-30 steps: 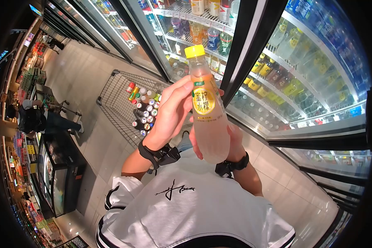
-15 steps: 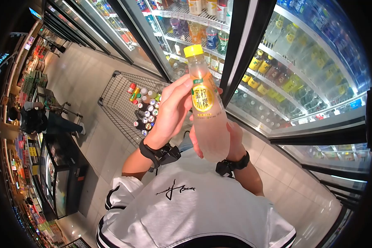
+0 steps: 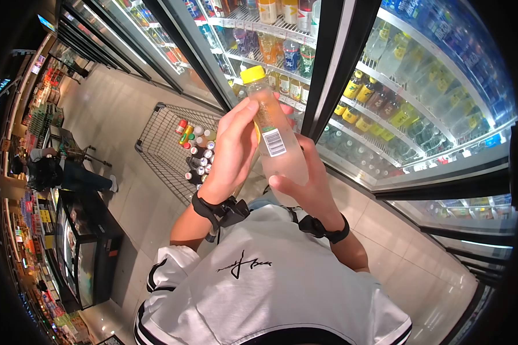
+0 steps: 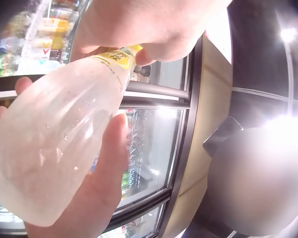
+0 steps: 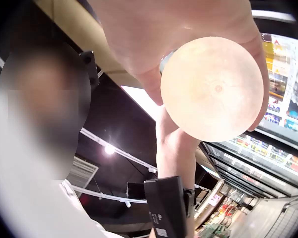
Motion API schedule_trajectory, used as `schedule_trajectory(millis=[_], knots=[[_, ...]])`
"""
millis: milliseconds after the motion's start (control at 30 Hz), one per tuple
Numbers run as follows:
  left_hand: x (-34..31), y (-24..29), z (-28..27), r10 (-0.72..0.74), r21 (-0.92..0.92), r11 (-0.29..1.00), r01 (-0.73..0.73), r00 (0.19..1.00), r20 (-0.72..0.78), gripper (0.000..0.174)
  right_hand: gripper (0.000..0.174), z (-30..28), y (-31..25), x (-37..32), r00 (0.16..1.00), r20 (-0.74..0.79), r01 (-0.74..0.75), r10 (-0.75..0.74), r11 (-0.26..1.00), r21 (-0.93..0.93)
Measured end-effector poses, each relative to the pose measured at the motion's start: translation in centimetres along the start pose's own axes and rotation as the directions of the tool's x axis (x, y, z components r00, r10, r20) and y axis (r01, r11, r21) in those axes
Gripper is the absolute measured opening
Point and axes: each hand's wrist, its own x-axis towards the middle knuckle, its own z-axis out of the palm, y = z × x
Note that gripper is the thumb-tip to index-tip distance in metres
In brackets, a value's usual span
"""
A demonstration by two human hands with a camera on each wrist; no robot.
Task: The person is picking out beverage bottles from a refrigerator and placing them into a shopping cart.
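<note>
A frosted drink bottle with a yellow cap is held at a tilt before the chest, cap end away from the body. Its white barcode patch faces the head camera, and a yellow label shows in the left wrist view. My left hand grips the upper part, thumb just below the neck. Around the lower half curls my right hand, its thumb across the front. In the right wrist view the round base of the bottle points at the camera.
A wire shopping cart stands at the left front, with several bottles and cans in it. Glass-door drink coolers run along the front and right. At the far left a person stands near a black display case.
The bottle has been turned about its length: its lemon label faced the camera before, and the barcode does now. The cap end shifted slightly left, and the right thumb came onto the front.
</note>
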Motion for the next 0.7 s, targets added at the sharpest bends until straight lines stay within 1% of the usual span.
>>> schedule_trajectory(millis=[67, 100, 133, 167, 200, 233, 267, 300, 333, 367, 400, 433, 467, 500, 533, 567, 600, 633, 667, 700], knots=[[0.4, 0.1, -0.6, -0.055, -0.127, 0.990, 0.057, 0.998, 0.018, 0.039, 0.069, 0.6, -0.2, 0.1, 0.999, -0.024, -0.035, 0.035, 0.999, 0.014], [0.5, 0.0, -0.8, -0.056, -0.135, 0.989, 0.058, 0.998, 0.021, 0.039, 0.069, 0.6, -0.3, 0.1, 0.997, -0.049, -0.058, 0.059, 0.998, 0.029], [0.8, 0.0, -1.0, -0.049, -0.089, 0.995, 0.052, 0.998, 0.029, 0.039, 0.069, 0.4, -0.1, 0.3, 0.997, -0.053, -0.057, 0.058, 0.998, 0.019], [1.0, 0.0, -1.0, -0.044, -0.042, 0.998, 0.046, 0.998, 0.036, 0.040, 0.067, 0.2, 0.3, 0.4, 0.996, -0.043, -0.073, 0.077, 0.994, 0.084], [1.3, 0.0, -1.0, -0.045, -0.048, 0.998, 0.047, 0.998, 0.042, 0.040, 0.065, 0.0, 0.5, 0.6, 0.995, -0.032, -0.091, 0.096, 0.984, 0.151], [1.5, 0.1, -0.9, -0.012, 0.018, 1.000, 0.011, 1.000, 0.025, 0.039, 0.065, -0.4, 0.1, 0.9, 0.995, -0.036, -0.091, 0.097, 0.985, 0.147], [1.7, 0.2, -0.8, 0.024, 0.087, 0.996, -0.024, 1.000, 0.009, 0.038, 0.062, -1.1, -0.6, 1.4, 0.959, 0.103, -0.283, 0.263, 0.895, 0.345], [1.8, 0.4, -0.7, 0.022, 0.086, 0.996, -0.023, 1.000, 0.012, 0.038, 0.061, -1.3, -1.0, 1.6, 0.883, 0.269, -0.468, 0.383, 0.731, 0.497], [1.9, 0.6, -0.5, -0.027, -0.023, 0.999, 0.028, 0.997, 0.077, 0.038, 0.061, -1.1, -0.3, 1.6, 0.884, 0.265, -0.467, 0.384, 0.731, 0.498], [2.0, 0.7, -0.4, -0.068, -0.128, 0.988, 0.087, 0.987, 0.144, 0.038, 0.063, -0.8, 1.2, 1.6, 0.875, 0.462, -0.463, 0.147, 0.535, 0.706], [2.4, 0.5, -0.5, -0.068, -0.130, 0.988, 0.087, 0.987, 0.144, 0.038, 0.068, -0.4, 2.1, 1.6, 0.822, 0.551, -0.501, -0.143, 0.277, 0.820], [2.8, 0.2, -0.7, -0.114, -0.206, 0.962, 0.179, 0.950, 0.290, 0.040, 0.068, -0.2, 2.3, 1.8, 0.821, 0.554, -0.505, -0.141, 0.276, 0.818], [3.1, 0.0, -0.9, -0.142, -0.263, 0.925, 0.276, 0.890, 0.433, 0.041, 0.071, 0.2, 2.5, 2.1, 0.818, 0.541, -0.472, -0.195, 0.309, 0.826], [3.2, -0.1, -1.0, -0.141, -0.262, 0.925, 0.274, 0.891, 0.432, 0.041, 0.075, 0.4, 2.4, 2.4, 0.813, 0.526, -0.434, -0.251, 0.340, 0.834], [3.2, -0.1, -1.0, -0.112, -0.202, 0.957, 0.207, 0.909, 0.402, 0.044, 0.075, 0.4, 2.1, 2.4, 0.813, 0.525, -0.433, -0.253, 0.339, 0.835], [3.2, -0.2, -1.0, -0.080, -0.140, 0.980, 0.141, 0.924, 0.373, 0.046, 0.076, 0.2, 1.3, 2.3, 0.849, 0.523, -0.453, -0.078, 0.403, 0.795], [3.1, 0.0, -1.0, -0.081, -0.139, 0.980, 0.143, 0.924, 0.374, 0.046, 0.077, 0.1, 0.8, 2.1, 0.863, 0.495, -0.482, 0.100, 0.457, 0.748], [2.9, 0.3, -0.9, -0.071, -0.064, 0.994, 0.091, 0.959, 0.274, 0.043, 0.077, 0.1, 1.2, 2.1, 0.864, 0.494, -0.482, 0.101, 0.455, 0.749], [2.7, 0.6, -0.9, -0.051, 0.018, 0.999, 0.049, 0.984, 0.173, 0.039, 0.078, 0.1, 2.0, 2.0, 0.886, 0.433, -0.449, 0.167, 0.544, 0.709], [2.7, 0.7, -1.0, -0.055, 0.019, 0.998, 0.053, 0.984, 0.172, 0.039, 0.078, 0.2, 2.5, 1.8, 0.904, 0.363, -0.421, 0.227, 0.626, 0.656]])
